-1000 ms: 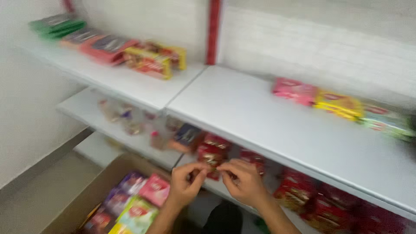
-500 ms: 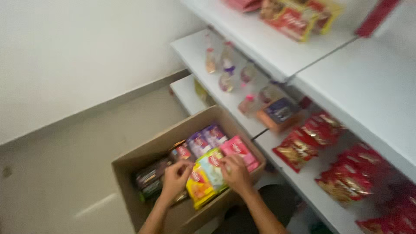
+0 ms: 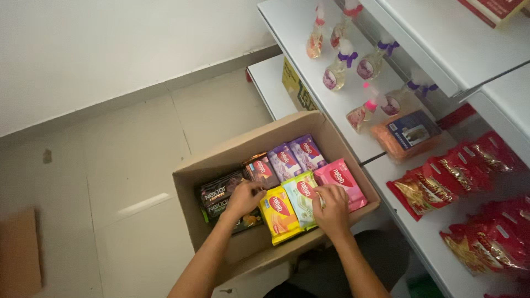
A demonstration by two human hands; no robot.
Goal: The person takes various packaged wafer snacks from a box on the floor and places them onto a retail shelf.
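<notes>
Head view. An open cardboard box (image 3: 221, 165) sits on the tiled floor (image 3: 132, 165), just beside the white shelf unit (image 3: 287, 33). Inside, flat snack packets lie side by side in a tight row, faces up.

The left hand (image 3: 244, 198) rests inside the box with fingers curled down onto the dark packets (image 3: 221, 194), at the seam with the yellow packet (image 3: 279, 213). Whether it grips one cannot be told; the fingertips are hidden.

The right hand (image 3: 331, 208) lies over the near end of the pale green packet (image 3: 302, 200), fingers bent and pressed together at the edge where it meets the pink packet (image 3: 341, 181). The hold looks like a pinch on the green packet's edge, though the thumb is hidden.

The yellow, green and pink packets share one orientation: long axis running from the near box wall toward the far wall, tilted slightly rightward at the far end. Two purple packets (image 3: 298, 155) and a brown packet (image 3: 261, 169) lie beyond them, angled the same way. The dark packets lie crosswise, long axis running left to right.

On the shelf, small bottles with purple ribbons (image 3: 337, 72) stand together. Near them lies an orange pack (image 3: 406, 135), and red bags (image 3: 458, 176) lie in a row along the lower shelf.
</notes>
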